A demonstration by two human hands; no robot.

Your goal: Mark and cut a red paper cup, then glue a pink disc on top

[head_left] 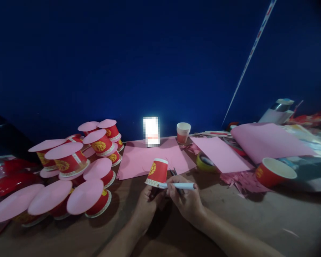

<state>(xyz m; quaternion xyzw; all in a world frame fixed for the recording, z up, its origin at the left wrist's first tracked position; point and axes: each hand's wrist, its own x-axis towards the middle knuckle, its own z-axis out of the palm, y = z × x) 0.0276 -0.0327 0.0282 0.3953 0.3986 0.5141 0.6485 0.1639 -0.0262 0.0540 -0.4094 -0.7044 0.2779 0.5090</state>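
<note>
My left hand (147, 201) is closed around the lower edge of a red paper cup (158, 172) with a yellow emblem, its wide rim facing down. In my right hand (186, 200) a white marker (186, 186) is pinched, lying level with its left end at the cup's rim. The dark tips of what look like scissors (172, 172) stick up behind my right fingers; whether they are held too, I cannot tell. Beyond the cup lie pink paper sheets (133, 157). At the left stand several red cups topped with pink paper discs (85, 196), some stacked.
A nested stack of paper cups (183, 132) stands at the back, right of a bright blurred-out rectangle (151, 131). To the right are a tape roll (205, 162), more pink sheets (270, 141), pink scraps (240, 182) and a tilted red cup (273, 172). Red glossy material (16, 178) lies far left.
</note>
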